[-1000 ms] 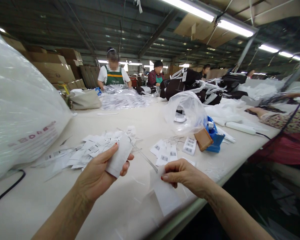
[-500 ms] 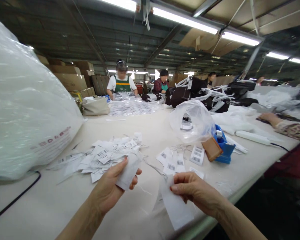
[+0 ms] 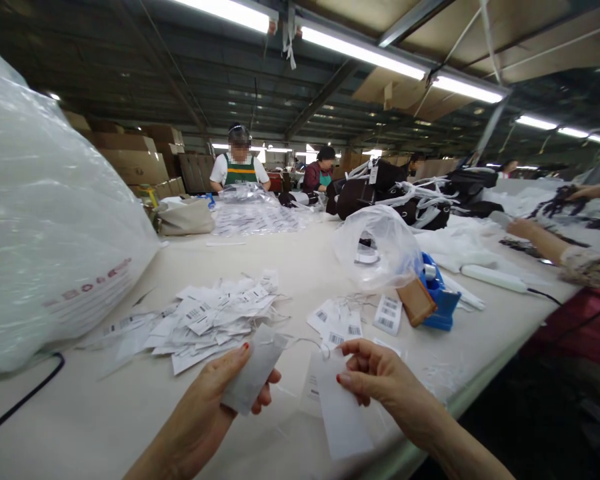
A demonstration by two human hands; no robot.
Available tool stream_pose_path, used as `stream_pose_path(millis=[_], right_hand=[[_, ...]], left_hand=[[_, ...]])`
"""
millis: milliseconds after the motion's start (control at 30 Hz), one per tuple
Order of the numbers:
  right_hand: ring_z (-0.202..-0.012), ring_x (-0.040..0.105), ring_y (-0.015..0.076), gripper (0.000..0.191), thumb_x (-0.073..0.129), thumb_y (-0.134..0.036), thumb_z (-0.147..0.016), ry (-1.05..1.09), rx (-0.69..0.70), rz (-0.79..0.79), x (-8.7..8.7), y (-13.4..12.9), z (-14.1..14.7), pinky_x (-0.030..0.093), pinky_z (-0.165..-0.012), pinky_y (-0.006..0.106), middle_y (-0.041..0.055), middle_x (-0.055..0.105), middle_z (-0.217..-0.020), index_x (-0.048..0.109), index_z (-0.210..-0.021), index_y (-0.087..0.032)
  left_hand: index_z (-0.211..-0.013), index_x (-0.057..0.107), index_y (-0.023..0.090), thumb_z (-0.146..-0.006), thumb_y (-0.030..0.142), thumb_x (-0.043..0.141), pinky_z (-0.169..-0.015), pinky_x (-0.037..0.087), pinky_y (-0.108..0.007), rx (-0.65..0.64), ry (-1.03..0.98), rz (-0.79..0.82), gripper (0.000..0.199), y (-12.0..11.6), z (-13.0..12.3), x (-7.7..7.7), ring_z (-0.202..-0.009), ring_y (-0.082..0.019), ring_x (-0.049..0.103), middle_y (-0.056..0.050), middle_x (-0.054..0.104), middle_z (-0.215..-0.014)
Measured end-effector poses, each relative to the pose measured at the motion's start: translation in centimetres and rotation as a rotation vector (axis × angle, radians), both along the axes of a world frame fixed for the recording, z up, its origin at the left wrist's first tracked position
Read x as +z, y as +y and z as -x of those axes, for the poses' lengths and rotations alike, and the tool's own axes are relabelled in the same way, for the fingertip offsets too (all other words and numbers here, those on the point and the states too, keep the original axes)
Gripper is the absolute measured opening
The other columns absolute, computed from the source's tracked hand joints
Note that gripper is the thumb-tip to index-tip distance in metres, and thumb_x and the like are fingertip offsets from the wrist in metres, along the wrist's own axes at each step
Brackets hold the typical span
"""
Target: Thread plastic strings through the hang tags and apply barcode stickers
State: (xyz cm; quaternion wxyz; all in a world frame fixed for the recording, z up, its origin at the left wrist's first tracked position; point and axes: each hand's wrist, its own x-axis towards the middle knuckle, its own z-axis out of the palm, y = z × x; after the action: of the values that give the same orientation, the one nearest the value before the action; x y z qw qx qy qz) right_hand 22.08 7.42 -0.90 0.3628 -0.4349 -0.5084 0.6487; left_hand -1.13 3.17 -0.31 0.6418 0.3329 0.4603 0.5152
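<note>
Head view: right hand (image 3: 375, 375) nearest, thumb and forefinger pinching one white tag (image 3: 344, 420) by its upper edge, tag hanging tilted over the surface (image 3: 275, 257). Paler printed piece (image 3: 311, 387) just behind it; cannot tell whether the pinch takes it too. Left hand (image 3: 225, 387) holds a white packet (image 3: 254, 375) between thumb and curled fingers; layer count not readable. Thin string (image 3: 305, 341) spans the gap between the hands. Beyond: loose tag heap (image 3: 210, 320), overlapping, at mixed angles; to its right, a smaller barcode group (image 3: 336, 320), then a label strip (image 3: 388, 315). Progress, by judgement: handling of the tags is partway, with one piece apart in the right hand and the large heap apparently left to go through; whether the barcode group is finished or waiting is unclear. Farther: blue dispenser (image 3: 443, 308), clear bag (image 3: 403, 250), dark goods (image 3: 357, 197), a co-worker in a green apron (image 3: 240, 172).
</note>
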Motion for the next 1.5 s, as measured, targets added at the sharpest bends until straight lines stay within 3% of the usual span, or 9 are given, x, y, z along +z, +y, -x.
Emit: stream_pose_path(millis=[333,533,700,833,933,1100,1333,1500], right_hand=[[-0.05,0.042,0.0072,0.034,0.07,-0.032,-0.057,-0.1,-0.001,-0.076,1.1,-0.4,-0.5,0.035,-0.048,0.021,-0.0077,0.045,-0.058,0.055,-0.083,-0.016],[-0.056,0.046,0.0121,0.017,0.056,-0.03,-0.072,-0.433,-0.04,-0.407,1.1,-1.3,-0.8,0.038,-0.054,0.025,-0.004,0.046,-0.06,0.058,-0.083,-0.017],[-0.058,0.051,0.0157,0.021,0.052,-0.034,-0.076,-0.605,-0.146,-0.615,1.2,-2.1,-1.0,0.041,-0.057,0.028,0.0001,0.054,-0.062,0.06,-0.087,-0.018],[-0.057,0.051,0.0152,0.019,0.052,-0.032,-0.074,-0.571,-0.093,-0.577,1.9,-2.5,-1.1,0.041,-0.056,0.027,-0.001,0.053,-0.061,0.06,-0.085,-0.018],[-0.058,0.049,0.0143,0.017,0.053,-0.03,-0.073,-0.517,-0.048,-0.498,2.3,-2.8,-1.3,0.04,-0.055,0.026,-0.0024,0.05,-0.06,0.059,-0.083,-0.018],[-0.061,0.046,0.013,0.017,0.054,-0.029,-0.074,-0.417,-0.016,-0.444,2.2,-3.4,-1.8,0.038,-0.057,0.025,-0.0031,0.047,-0.064,0.058,-0.086,-0.017],[-0.059,0.043,0.012,0.015,0.057,-0.026,-0.073,-0.362,-0.047,-0.453,2.7,-4.4,-2.3,0.036,-0.056,0.025,-0.0044,0.045,-0.062,0.059,-0.085,-0.017],[-0.058,0.043,0.0117,0.02,0.058,-0.026,-0.071,-0.258,-0.059,-0.393,3.0,-4.8,-1.9,0.037,-0.054,0.024,-0.0047,0.043,-0.063,0.058,-0.089,-0.018]], left_hand=[[-0.077,0.073,0.017,-0.074,0.042,0.064,-0.064,0.04,-0.025,-0.038,0.237,-0.163,0.027,0.0,2.4,1.0,-0.066,-0.016,0.051,-0.007,0.071,-0.077],[-0.075,0.073,0.016,-0.081,0.046,0.054,-0.061,0.038,-0.028,-0.04,0.267,-0.112,0.035,-0.4,2.6,1.8,-0.062,-0.017,0.053,-0.008,0.071,-0.072],[-0.077,0.073,0.016,-0.084,0.045,0.049,-0.062,0.038,-0.029,-0.039,0.331,-0.096,0.039,-1.0,2.5,1.9,-0.062,-0.017,0.053,-0.007,0.069,-0.07],[-0.084,0.073,0.022,-0.082,0.044,0.054,-0.071,0.042,-0.028,-0.01,0.418,-0.198,0.029,-1.8,2.8,1.7,-0.074,-0.018,0.056,-0.004,0.07,-0.078],[-0.092,0.073,0.028,-0.072,0.042,0.067,-0.082,0.044,-0.029,0.03,0.472,-0.253,0.025,-2.7,2.6,2.5,-0.089,-0.023,0.059,-0.003,0.072,-0.091],[-0.094,0.073,0.032,-0.06,0.039,0.075,-0.104,0.032,-0.042,0.038,0.756,-0.35,0.034,-4.2,1.8,4.0,-0.117,-0.033,0.048,-0.004,0.066,-0.113],[-0.109,0.065,0.036,-0.069,0.037,0.069,-0.1,0.039,-0.035,0.004,1.121,-0.572,0.04,-4.5,2.7,3.5,-0.115,-0.03,0.052,-0.004,0.061,-0.121],[-0.117,0.059,0.032,-0.076,0.028,0.061,-0.095,0.04,-0.035,0.193,1.356,-0.916,0.041,-4.5,1.6,3.0,-0.106,-0.027,0.054,-0.006,0.061,-0.114]])
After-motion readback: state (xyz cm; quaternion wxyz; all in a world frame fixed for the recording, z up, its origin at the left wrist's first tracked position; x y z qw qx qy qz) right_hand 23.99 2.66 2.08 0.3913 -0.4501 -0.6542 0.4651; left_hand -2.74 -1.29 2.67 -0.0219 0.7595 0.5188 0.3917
